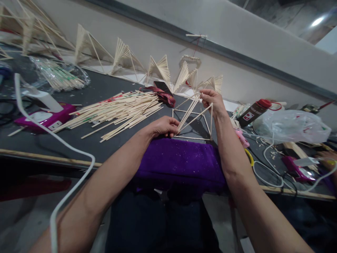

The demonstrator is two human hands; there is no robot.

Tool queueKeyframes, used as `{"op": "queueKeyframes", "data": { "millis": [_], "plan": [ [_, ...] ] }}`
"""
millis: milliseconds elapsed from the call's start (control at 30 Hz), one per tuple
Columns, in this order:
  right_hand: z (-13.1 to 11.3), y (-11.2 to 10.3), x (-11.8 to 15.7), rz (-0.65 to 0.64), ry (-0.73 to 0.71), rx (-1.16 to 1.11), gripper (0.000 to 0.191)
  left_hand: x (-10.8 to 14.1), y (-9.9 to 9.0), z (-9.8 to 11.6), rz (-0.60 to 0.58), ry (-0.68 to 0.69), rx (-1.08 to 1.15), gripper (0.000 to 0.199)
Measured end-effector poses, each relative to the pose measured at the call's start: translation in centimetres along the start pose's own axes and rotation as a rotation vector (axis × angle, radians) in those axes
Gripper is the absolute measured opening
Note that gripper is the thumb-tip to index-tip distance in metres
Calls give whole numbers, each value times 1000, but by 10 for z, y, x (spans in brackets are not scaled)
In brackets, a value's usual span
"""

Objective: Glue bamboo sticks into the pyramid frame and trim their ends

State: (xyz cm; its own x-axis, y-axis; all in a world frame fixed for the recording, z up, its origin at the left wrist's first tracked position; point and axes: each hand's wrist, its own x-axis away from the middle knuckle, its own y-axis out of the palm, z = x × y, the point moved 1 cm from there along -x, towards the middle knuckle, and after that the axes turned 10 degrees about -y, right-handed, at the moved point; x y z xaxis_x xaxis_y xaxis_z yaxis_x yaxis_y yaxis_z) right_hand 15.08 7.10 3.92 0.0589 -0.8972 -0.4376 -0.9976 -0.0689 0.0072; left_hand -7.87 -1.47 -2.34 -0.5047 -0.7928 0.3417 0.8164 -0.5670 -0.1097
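A frame of thin wooden sticks (195,121) stands on the dark table, just behind a purple cloth (181,163). My left hand (166,127) is closed at the frame's lower left corner, its fingers pinching the lower ends of several slanted sticks. Higher up and to the right, my right hand (210,100) pinches the upper ends of those sticks beside the frame's top. A loose pile of wooden sticks (126,110) lies left of my left hand.
Finished stick models (159,68) line the wall. Purple power strips (47,117) with white cables sit at both sides. A dark bottle (254,111), a plastic bag (292,126) and yellow-handled scissors (249,157) are on the right. Another person's hand (328,158) shows at the right edge.
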Motion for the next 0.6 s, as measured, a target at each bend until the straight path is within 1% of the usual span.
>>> {"op": "queueKeyframes", "data": {
  "millis": [200,333,433,600],
  "plan": [
    [0,0,0,-14,-15,43,25,-1,0,-1,16,5,8,23],
    [-1,2,0,9,-12,-13,23,-1,-1,0,2,-6,3,23],
    [-2,4,1,17,-7,-58,25,1,-1,1,-5,-14,-3,25],
    [-3,6,1,36,18,-65,26,3,-1,2,6,-41,8,28]
  ]
}}
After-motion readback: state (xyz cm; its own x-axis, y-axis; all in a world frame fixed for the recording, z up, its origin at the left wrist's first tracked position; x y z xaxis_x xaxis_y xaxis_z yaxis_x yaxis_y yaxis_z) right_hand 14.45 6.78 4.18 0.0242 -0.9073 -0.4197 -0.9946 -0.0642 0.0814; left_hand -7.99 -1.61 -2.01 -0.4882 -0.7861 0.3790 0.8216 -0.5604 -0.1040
